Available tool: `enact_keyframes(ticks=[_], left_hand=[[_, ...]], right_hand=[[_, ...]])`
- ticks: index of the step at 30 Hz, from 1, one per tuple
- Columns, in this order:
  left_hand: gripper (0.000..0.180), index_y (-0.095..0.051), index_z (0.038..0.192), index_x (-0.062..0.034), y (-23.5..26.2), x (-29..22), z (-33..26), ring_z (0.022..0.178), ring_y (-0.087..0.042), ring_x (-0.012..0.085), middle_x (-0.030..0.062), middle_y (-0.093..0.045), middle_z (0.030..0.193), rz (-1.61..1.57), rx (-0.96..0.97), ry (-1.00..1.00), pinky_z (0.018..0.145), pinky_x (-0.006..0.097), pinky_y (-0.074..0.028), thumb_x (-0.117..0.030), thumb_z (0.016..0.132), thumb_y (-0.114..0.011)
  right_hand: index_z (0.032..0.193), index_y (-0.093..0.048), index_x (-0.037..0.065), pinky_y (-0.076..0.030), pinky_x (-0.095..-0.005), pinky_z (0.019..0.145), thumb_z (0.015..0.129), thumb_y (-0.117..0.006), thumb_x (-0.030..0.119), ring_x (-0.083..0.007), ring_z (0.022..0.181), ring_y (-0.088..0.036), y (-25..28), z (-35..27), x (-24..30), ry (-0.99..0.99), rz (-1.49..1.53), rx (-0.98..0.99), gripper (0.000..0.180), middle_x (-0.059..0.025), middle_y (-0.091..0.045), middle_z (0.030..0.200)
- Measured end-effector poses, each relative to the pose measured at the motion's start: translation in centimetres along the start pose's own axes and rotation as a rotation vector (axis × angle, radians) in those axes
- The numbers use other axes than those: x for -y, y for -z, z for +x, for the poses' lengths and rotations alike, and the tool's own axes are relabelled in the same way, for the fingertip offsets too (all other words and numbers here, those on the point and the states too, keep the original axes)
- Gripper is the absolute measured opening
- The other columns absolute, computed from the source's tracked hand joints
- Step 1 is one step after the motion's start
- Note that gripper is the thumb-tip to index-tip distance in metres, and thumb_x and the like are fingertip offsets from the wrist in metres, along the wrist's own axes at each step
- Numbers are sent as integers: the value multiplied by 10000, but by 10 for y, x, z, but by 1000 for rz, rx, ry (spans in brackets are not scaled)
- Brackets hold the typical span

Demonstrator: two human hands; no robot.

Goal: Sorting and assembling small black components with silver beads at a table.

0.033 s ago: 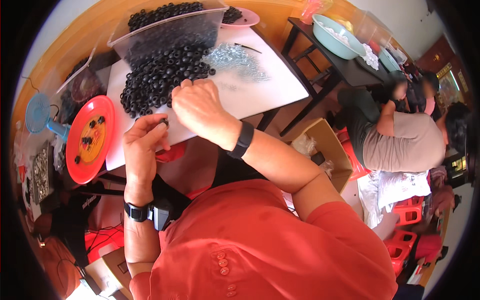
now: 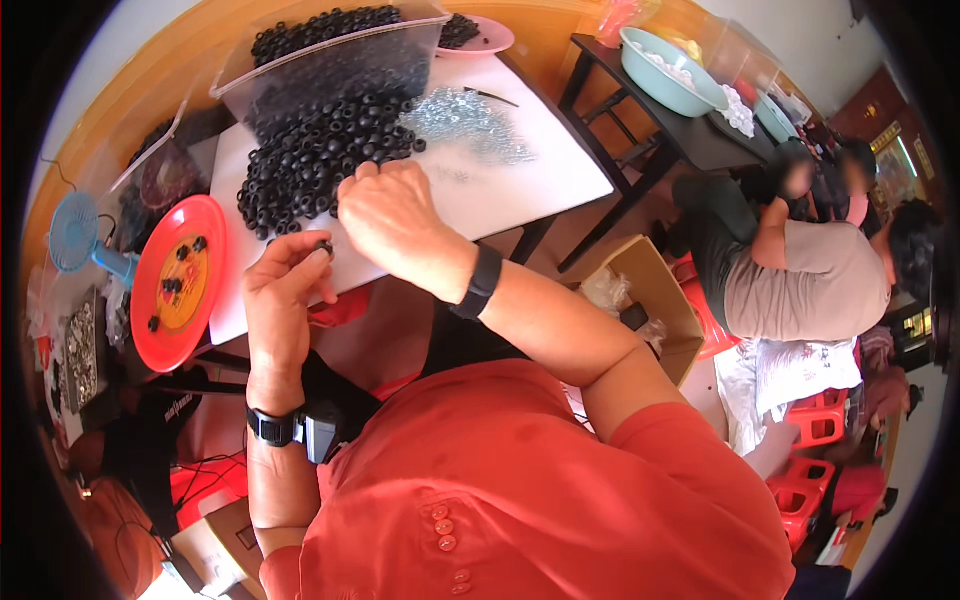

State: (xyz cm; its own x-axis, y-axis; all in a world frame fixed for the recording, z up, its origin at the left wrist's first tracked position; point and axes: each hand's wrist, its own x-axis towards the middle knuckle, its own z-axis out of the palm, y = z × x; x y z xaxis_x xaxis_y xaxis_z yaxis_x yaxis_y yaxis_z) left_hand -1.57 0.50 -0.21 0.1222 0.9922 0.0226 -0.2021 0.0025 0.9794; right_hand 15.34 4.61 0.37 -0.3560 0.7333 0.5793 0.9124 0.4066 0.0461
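My left hand [image 2: 283, 290] is at the table's near edge, its thumb and fingertips pinching a small black bead-like piece [image 2: 325, 247]. To its right, my right hand [image 2: 393, 215] hovers over the near side of a heap of black rounded pieces with holes [image 2: 325, 140]. Its fingers are curled closed; whatever they hold is hidden by the back of the hand. Beyond it, small clear, shiny pieces [image 2: 465, 120] are spread on the white tabletop [image 2: 560, 180]. A thin dark tool [image 2: 490, 97] lies at their far edge.
A clear plastic bin [image 2: 335, 65] of black pieces stands behind the heap. On the left are a red plate [image 2: 215, 225] with a few black pieces and a blue fan [image 2: 75, 228]. An open carton [image 2: 665, 290] and a seated person [image 2: 800, 280] are on the right.
The scene has shifted very slightly leftward in the picture. Both hands keep the same pose and grip.
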Motion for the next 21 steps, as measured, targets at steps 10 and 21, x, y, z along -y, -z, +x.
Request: enact_keyframes(ticks=[10, 21], left_hand=[[219, -667, 1115, 40, 3, 0, 0, 640, -566, 102, 61, -642, 885, 55, 0, -38, 563, 224, -467, -39, 917, -617], [228, -677, 1105, 55, -5, -1, 2, 636, -595, 132, 86, -657, 841, -83, -15, 8, 584, 243, -509, -15, 896, -620]], right_hand=[[782, -681, 39, -455, -426, 728, 794, -580, 139, -292, 798, -638, 5, -7, -3, 70, 130, -49, 142, -128, -642, 809], [805, -664, 79, -398, -429, 756, 784, -605, 123, -253, 870, -571, 0, -26, -16, 62, 97, -77, 77, -62, -605, 845]])
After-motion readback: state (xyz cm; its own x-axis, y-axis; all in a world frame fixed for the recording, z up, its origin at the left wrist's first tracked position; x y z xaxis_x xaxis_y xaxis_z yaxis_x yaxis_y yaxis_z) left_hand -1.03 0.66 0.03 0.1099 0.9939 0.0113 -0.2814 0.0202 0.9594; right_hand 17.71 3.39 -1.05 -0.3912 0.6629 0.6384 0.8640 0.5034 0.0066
